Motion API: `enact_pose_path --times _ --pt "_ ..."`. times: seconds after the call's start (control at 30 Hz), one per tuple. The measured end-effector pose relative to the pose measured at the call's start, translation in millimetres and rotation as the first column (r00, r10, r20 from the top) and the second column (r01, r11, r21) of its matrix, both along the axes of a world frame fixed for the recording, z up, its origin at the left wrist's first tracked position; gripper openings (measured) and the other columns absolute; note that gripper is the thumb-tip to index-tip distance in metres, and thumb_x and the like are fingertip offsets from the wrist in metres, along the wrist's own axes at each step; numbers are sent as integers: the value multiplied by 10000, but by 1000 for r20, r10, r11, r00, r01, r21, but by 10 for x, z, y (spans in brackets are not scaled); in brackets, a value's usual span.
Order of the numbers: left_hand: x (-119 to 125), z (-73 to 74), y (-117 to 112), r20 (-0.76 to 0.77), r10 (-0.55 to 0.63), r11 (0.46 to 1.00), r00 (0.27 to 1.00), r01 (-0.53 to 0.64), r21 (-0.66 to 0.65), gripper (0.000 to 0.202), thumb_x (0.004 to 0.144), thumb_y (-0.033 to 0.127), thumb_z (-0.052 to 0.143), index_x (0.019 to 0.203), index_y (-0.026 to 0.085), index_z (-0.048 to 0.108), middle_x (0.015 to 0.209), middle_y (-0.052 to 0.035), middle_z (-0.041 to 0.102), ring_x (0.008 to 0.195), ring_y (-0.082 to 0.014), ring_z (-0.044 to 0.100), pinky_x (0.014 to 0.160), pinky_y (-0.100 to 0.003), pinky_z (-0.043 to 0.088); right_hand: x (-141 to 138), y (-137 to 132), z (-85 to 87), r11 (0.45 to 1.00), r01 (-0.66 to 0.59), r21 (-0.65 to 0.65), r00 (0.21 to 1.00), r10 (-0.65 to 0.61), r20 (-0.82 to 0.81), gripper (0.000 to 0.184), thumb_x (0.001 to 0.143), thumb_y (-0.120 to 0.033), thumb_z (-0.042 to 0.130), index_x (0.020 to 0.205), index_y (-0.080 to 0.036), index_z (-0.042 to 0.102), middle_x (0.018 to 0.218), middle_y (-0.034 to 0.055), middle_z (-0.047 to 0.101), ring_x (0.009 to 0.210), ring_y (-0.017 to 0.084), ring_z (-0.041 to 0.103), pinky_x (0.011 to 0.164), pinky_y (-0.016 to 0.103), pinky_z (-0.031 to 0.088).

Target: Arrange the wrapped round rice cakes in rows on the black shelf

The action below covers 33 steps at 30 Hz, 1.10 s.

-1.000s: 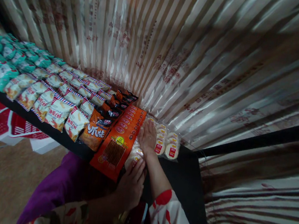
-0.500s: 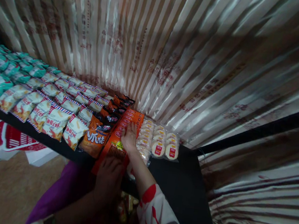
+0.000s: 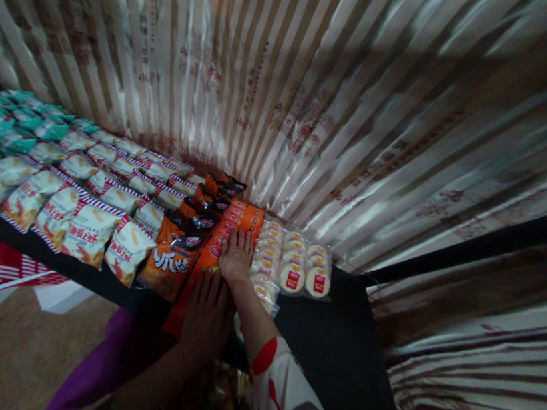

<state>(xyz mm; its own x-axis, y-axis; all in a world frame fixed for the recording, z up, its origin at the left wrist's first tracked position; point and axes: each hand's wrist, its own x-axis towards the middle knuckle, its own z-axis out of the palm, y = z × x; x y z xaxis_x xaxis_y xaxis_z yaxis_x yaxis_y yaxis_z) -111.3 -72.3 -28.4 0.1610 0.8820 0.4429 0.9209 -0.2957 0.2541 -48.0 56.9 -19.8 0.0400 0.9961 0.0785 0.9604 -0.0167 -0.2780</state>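
Black shelf (image 3: 334,354), near the front edge: left hand (image 3: 206,320) and, just beyond, right hand (image 3: 235,259) lie flat, fingers loosely parted, on orange packets (image 3: 218,241)

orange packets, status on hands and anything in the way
Left hand nearer, right hand farther, both on orange packets. Snack bags close left, round white packs close right.

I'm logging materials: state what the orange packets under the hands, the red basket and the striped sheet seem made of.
Orange packets: probably smooth plastic film, printed and flat. Red basket: likely hard plastic, by its regular slots; finish unclear. Striped sheet: glossy plastic or coated fabric, unclear which; its folds catch light.
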Motion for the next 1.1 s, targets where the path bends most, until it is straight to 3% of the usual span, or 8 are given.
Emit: enact_pose_path --times 0.3,0.43,0.7,0.97,1.1 --pt "8 56 1 18 13 999 1000 -12 -35 444 855 310 469 1253 115 502 1363 -161 451 1313 -322 326 1043 -504 339 46 150 159 999 -33 28 999 34 -18 536 913 -373 297 1374 -114 385 1460 125 323 1381 262 173 1108 447 119" --pt "8 33 4 20 19 999 1000 -18 -31 425 855 311 471 1228 114 523 1370 -160 444 1313 -317 329 1048 -494 339 101 255 109 998 -63 -23 998 63 -23 513 926 -422 257 1370 -208 400 1472 66 313 1392 261 129 1106 478 93" --pt "3 28 8 52 13 999 999 -11 -48 427 852 296 476 1243 127 505 1410 -150 393 1327 -311 308 1052 -497 335 125 298 21 998 -40 -58 998 37 -56 518 924 -452 251 1389 -251 360 1489 36 278 1394 266 121 1106 493 87" --pt "-12 25 1 41 -3 999 999 5 -34 430 853 272 466 1255 120 481 1405 -161 396 1334 -310 294 1049 -511 332 133 298 71 998 -42 -54 996 38 -81 510 921 -434 272 1380 -238 380 1484 46 289 1393 259 134 1111 486 92" --pt "-7 17 -7 36 -13 999 999 15 -35 421 853 248 464 1254 121 478 1387 -164 421 1333 -305 297 1051 -524 322 156 340 173 990 -135 28 981 138 -136 487 923 -368 290 1360 -192 413 1476 54 305 1393 204 138 1129 430 98"
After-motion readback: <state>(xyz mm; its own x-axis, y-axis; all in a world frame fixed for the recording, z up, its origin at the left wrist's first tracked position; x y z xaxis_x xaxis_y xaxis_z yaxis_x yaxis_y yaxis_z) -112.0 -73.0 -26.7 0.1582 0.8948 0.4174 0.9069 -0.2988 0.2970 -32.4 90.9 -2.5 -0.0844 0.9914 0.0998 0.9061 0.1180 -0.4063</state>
